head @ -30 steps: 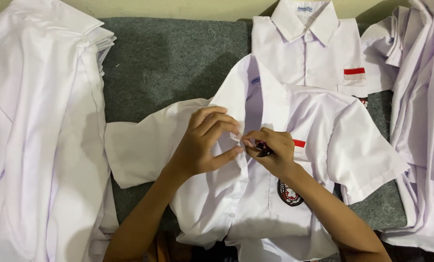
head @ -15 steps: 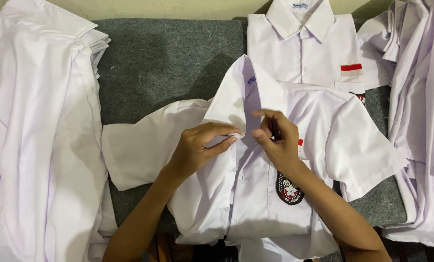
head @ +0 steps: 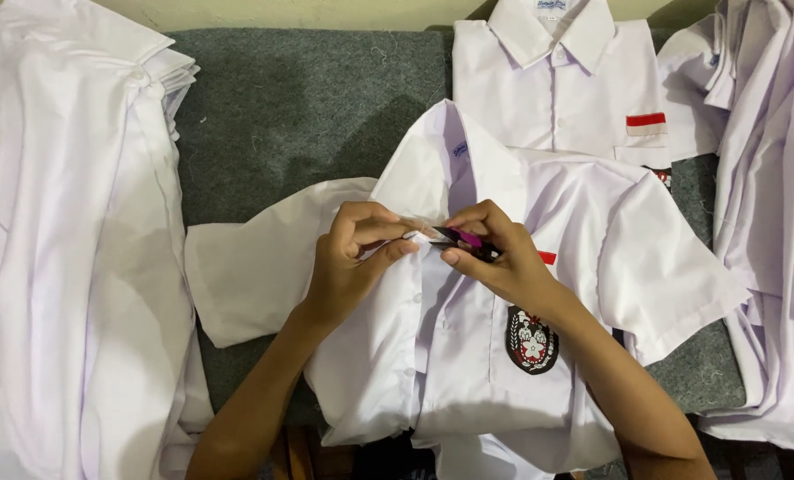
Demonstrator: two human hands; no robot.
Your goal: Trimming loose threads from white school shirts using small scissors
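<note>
A white short-sleeved shirt [head: 592, 267] lies spread on the grey felt surface [head: 308, 116], collar away from me, with a round dark badge [head: 531, 340] on its chest pocket. My left hand [head: 352, 262] pinches the shirt's front placket just below the collar. Facing it, my right hand [head: 494, 253] holds a small tool with a purple handle [head: 464, 238], its tip against the pinched cloth. The fingertips of both hands almost touch.
A second white shirt [head: 557, 89] with a red-and-white patch lies at the back. A stack of white shirts [head: 68, 249] fills the left side. More white shirts [head: 770, 213] are heaped along the right edge.
Both hands stay at the placket. My right hand rose half a second ago, then came back down, and the purple tool now shows between its fingers.
</note>
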